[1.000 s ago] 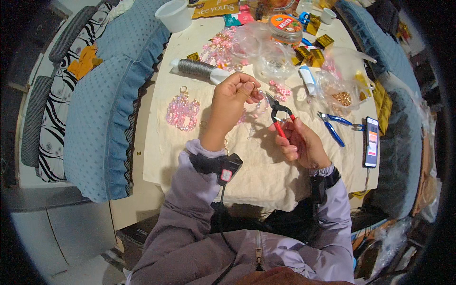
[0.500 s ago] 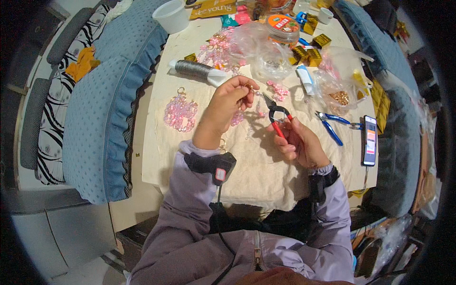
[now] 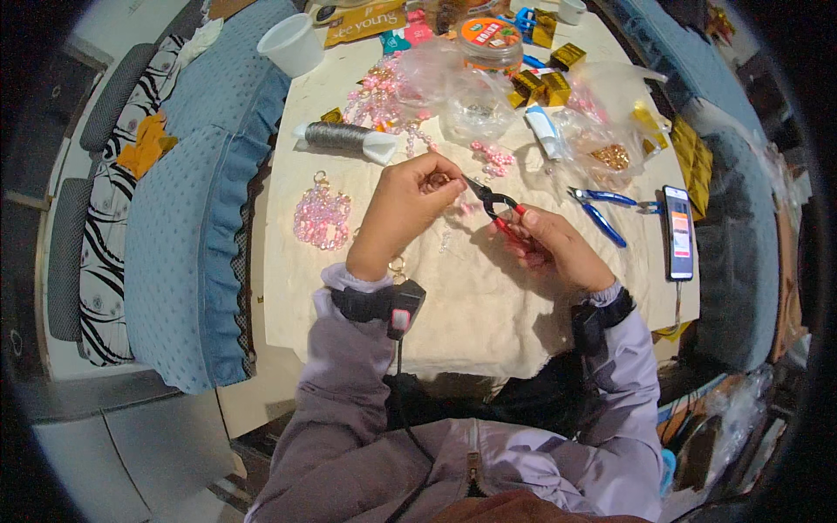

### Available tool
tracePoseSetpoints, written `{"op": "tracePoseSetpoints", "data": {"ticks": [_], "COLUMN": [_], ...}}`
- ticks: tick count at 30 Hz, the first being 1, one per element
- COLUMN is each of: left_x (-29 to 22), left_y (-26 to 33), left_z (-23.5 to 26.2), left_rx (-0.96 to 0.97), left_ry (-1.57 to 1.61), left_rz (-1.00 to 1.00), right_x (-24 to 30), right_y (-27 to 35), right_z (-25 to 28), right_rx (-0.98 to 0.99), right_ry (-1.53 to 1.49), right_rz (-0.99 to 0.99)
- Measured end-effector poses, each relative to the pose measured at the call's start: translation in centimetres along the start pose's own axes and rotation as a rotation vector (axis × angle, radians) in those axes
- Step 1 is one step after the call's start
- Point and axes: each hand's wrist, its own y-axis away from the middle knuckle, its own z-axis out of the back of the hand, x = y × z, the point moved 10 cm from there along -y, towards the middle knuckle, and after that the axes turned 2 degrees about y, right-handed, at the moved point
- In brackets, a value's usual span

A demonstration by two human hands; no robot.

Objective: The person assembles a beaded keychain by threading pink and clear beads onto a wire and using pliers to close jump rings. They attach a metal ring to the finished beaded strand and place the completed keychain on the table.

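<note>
My left hand (image 3: 403, 207) is closed in a pinch; a pink beaded strand (image 3: 467, 208) hangs just beneath its fingertips. What lies right between those fingertips is mostly hidden. My right hand (image 3: 558, 247) wraps round red-handled pliers (image 3: 497, 207), whose dark jaws point up and left and reach the left fingertips. Left of my left wrist lies a pink beaded bag charm (image 3: 321, 216) with a gold ring on top. A small cluster of pink beads (image 3: 493, 159) rests beyond the pliers. All this is over a cream cloth (image 3: 488, 331).
A spool of grey line (image 3: 340, 138) and a heap of pink beads (image 3: 379, 96) lie at the back left. Farther right are a round tub (image 3: 490, 42), plastic bags of beads (image 3: 610, 157), blue-handled pliers (image 3: 602, 218) and a phone (image 3: 677, 234). A white bucket (image 3: 290, 45) stands far left.
The pliers have moved up to the left fingertips, and their handles are squeezed closer together. The gold ring seen at the left fingers is now hidden. The whole view has shifted slightly.
</note>
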Motion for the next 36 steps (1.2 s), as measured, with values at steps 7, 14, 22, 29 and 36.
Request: {"op": "tracePoseSetpoints", "data": {"ticks": [7,14,22,29,36], "left_x": [-3.7,-2.6,-2.3,-3.0,-2.3], "left_y": [2.0,1.8,2.0,2.6,2.5], "left_z": [-1.0,-0.9,-1.2,-1.4,-1.6], "left_rx": [0.107,0.125,0.205,0.189,0.208], "left_ry": [-0.493,-0.451,-0.410,-0.471,-0.469], "left_rz": [-0.325,-0.326,-0.359,-0.460,-0.433], "right_x": [3.1,4.0,2.7,3.0,2.8], "right_y": [1.1,0.8,0.5,0.9,0.9], "right_z": [0.9,0.8,1.2,0.9,1.0], "right_rx": [0.009,-0.003,0.019,0.024,0.038], "right_ry": [0.711,0.848,0.901,0.952,0.954], "right_rz": [0.234,0.380,0.348,0.355,0.312]}}
